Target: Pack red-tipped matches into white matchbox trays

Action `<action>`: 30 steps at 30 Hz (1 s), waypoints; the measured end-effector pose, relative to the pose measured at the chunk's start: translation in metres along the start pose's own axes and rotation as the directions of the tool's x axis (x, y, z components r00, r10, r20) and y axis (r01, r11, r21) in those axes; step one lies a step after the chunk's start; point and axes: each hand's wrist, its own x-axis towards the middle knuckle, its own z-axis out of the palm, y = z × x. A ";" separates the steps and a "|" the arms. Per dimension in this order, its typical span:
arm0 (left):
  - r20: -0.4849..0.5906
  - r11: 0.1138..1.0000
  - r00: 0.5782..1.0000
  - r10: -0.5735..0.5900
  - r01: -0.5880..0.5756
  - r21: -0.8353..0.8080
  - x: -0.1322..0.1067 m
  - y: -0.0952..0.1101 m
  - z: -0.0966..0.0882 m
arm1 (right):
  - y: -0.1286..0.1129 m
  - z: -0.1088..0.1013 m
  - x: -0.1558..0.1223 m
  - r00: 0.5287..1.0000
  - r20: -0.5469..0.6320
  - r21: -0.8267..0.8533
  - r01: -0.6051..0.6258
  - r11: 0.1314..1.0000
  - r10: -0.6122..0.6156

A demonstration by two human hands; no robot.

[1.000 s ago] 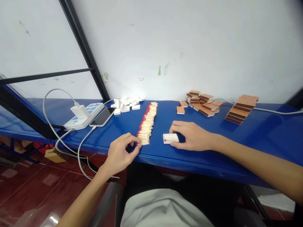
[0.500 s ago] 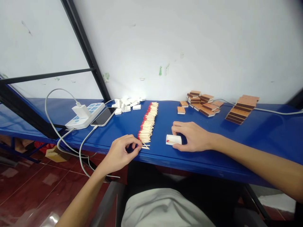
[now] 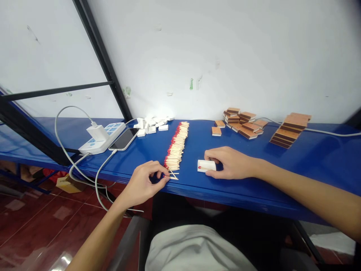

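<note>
A long row of red-tipped matches (image 3: pixel 176 146) runs from the back toward the front of the blue table. At its near end my left hand (image 3: pixel 150 178) pinches a match (image 3: pixel 173 178) between thumb and fingertips; a few loose sticks lie crossed beside it. To the right, my right hand (image 3: pixel 228 162) grips a small white matchbox tray (image 3: pixel 203 164) by its right end, thumb on the near side and fingers on the far side. The tray's hollow faces up, and at least one match with a red head lies inside.
White matchbox trays (image 3: pixel 152 124) are heaped at the back left, near a phone (image 3: pixel 124 139) and a power strip (image 3: pixel 103 140) with cables. Filled-looking matchboxes (image 3: pixel 244 124) pile at the back right. Flat brown matchbox sleeves (image 3: pixel 290 130) stack farther right.
My left fingertips have shifted slightly down at the near end of the match row. My right hand has barely moved; the tray is tipped a little differently.
</note>
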 end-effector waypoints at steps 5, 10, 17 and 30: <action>-0.187 0.996 0.978 -0.088 0.089 -0.004 -0.003 -0.002 0.002 | -0.001 -0.002 0.000 1.000 0.030 0.020 0.008 1.000 -0.009; -0.267 0.985 0.949 -0.170 0.154 -0.080 -0.005 -0.006 0.004 | -0.002 -0.004 0.000 0.999 0.045 0.018 -0.003 1.000 0.002; -0.397 0.974 0.900 -0.180 0.106 -0.201 -0.007 -0.010 0.010 | -0.003 -0.004 0.000 0.999 0.050 0.004 -0.015 1.000 0.014; -0.218 0.992 0.971 0.094 -0.074 0.098 -0.006 -0.006 0.011 | -0.004 -0.005 0.001 0.997 0.071 -0.002 -0.021 1.000 0.021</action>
